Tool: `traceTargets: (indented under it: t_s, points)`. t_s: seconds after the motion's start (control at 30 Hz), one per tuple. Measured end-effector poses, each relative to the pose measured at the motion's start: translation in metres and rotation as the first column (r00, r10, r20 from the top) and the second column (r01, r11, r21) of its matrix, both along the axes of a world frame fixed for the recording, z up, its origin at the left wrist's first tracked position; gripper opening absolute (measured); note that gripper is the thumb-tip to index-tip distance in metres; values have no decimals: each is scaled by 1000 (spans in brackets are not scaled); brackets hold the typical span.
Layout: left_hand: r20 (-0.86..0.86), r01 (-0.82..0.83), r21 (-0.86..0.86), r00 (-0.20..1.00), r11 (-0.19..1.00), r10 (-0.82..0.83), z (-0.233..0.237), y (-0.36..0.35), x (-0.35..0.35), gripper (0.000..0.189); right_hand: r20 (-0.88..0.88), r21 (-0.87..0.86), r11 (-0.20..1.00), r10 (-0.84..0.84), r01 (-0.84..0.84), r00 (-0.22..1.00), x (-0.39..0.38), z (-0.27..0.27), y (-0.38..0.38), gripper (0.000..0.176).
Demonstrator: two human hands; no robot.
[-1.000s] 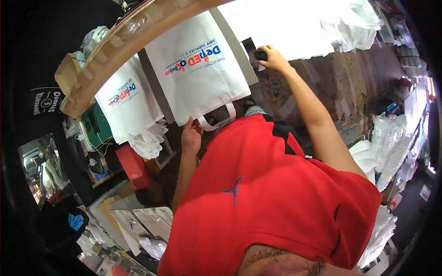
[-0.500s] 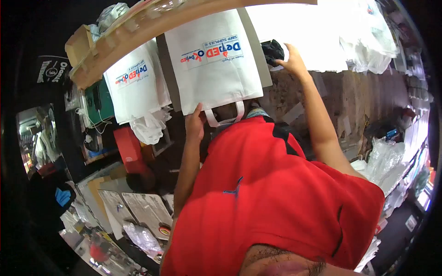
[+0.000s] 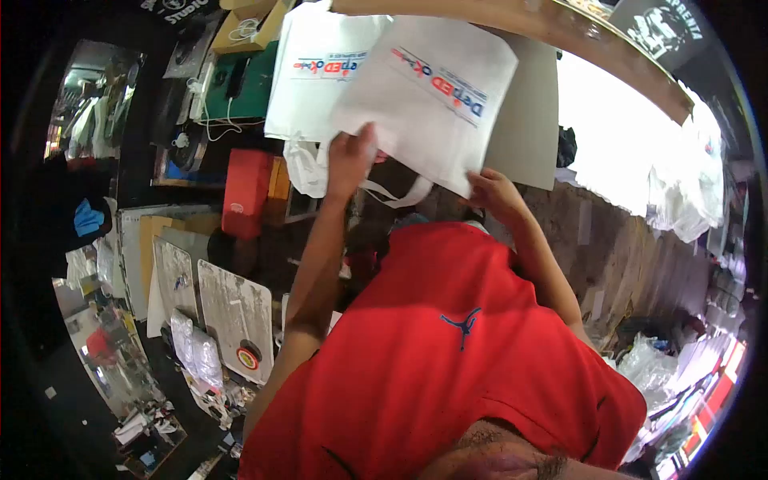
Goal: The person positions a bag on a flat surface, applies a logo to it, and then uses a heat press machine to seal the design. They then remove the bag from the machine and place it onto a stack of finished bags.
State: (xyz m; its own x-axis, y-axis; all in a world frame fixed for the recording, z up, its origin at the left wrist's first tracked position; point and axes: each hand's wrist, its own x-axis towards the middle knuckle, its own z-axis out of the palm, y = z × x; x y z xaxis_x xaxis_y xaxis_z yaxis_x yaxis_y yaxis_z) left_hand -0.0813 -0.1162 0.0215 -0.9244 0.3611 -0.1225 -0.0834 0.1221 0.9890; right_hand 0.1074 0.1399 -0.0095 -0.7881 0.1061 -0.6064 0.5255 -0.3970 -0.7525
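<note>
A white tote bag (image 3: pixel 428 100) with blue and red print hangs between my two hands, tilted, its handle loop (image 3: pixel 408 194) drooping toward me. My left hand (image 3: pixel 350 158) pinches the bag's near left corner. At the near right corner, the fingers of my right hand (image 3: pixel 498 194) are closed on the edge. The held bag partly covers a stack of similar printed bags (image 3: pixel 300 100) on the left. Right of it lies a grey board (image 3: pixel 528 112), bare where the bag has lifted away. A crumpled black cloth-like item (image 3: pixel 566 146) lies beyond the board.
A brown beam (image 3: pixel 512 24) crosses above the work surface. White sheets or bags (image 3: pixel 612 120) lie at right, brightly lit. At left are a green mat (image 3: pixel 240 84) with a cable, a red box (image 3: pixel 246 192) and leaning stained boards (image 3: pixel 232 308).
My right hand has left the black item and taken the bag's near right corner. The bag has come off the grey board and shifted left toward the stack. The camera view has turned.
</note>
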Motion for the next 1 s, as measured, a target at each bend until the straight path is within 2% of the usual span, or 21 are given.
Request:
traceTargets:
  t_s: [0.03,0.1,0.17,0.23,0.3,0.37,0.43,0.5,0.53,0.57,0.6,0.63,0.67,0.7,0.73,0.77,0.8,0.83,0.9,0.93,1.0]
  points:
    - [-20,-71,-30,997,997,70,12,-20,-11,39,8,-38,999,-28,28,1000,-23,-3,-17,32]
    - [-75,-208,-156,977,966,199,35,-61,-35,43,-70,43,997,73,-70,995,-67,8,-53,33]
    - [-147,-374,-170,924,912,352,35,-95,-62,40,-58,101,992,85,-79,995,-120,-7,-86,32]
    - [-108,-470,-275,882,839,459,-5,-135,-108,39,-124,257,959,156,-120,980,-170,-9,-114,32]
    - [-77,-459,-295,886,838,458,-40,-153,-148,39,-121,400,903,221,-156,968,-219,-36,-134,33]
    - [-26,-472,-341,869,813,494,-63,-152,-171,35,-149,330,936,179,-122,973,-247,-75,-143,36]
    - [-165,-444,-616,880,651,444,-71,-144,-182,38,-160,262,963,108,-63,981,-250,-78,-142,38]
    - [-17,-571,-364,794,736,608,-121,-156,-204,42,-211,389,893,326,-227,922,-215,-34,-130,38]
    - [-9,-536,-347,823,770,568,-110,-152,-194,42,-202,454,844,408,-284,890,-187,-7,-113,37]
    - [-89,-393,-603,898,694,431,-167,-182,-236,39,-176,512,789,483,-339,858,-156,19,-88,37]
    - [70,-450,-404,853,797,517,-154,-174,-224,45,-226,492,799,500,-345,836,-127,46,-63,36]
    - [-112,-434,-472,893,768,436,-153,-175,-219,53,-215,535,815,386,-222,897,-99,49,-31,32]
    - [-340,-336,-893,940,299,42,-152,-185,-231,57,-219,576,810,282,-110,934,-71,51,5,29]
    - [-249,-341,-781,938,524,239,-177,-197,-243,59,-240,493,859,-16,136,971,-42,44,44,29]
    - [-223,-270,-867,962,419,159,-150,-184,-227,60,-239,400,835,-304,379,922,-13,28,87,30]
    - [-206,-283,-826,956,487,206,-141,-181,-216,64,-255,396,766,-438,507,862,18,11,133,29]
    - [-403,-388,-857,915,338,27,-150,-190,-219,66,-250,419,651,-587,633,770,50,-9,167,29]
    - [-411,-388,-856,912,342,7,-140,-183,-212,66,-194,682,422,-683,597,704,84,-46,210,26]
    - [-313,-519,-749,825,413,470,-110,-159,-182,69,-73,951,187,-637,245,768,141,-56,250,33]
    - [-322,-520,-745,828,416,458,-96,-151,-173,69,-78,948,187,-646,256,759,161,-65,262,33]
    - [-486,-598,-779,766,190,420,-77,-139,-157,68,-37,997,-82,-576,-13,817,185,-83,276,45]
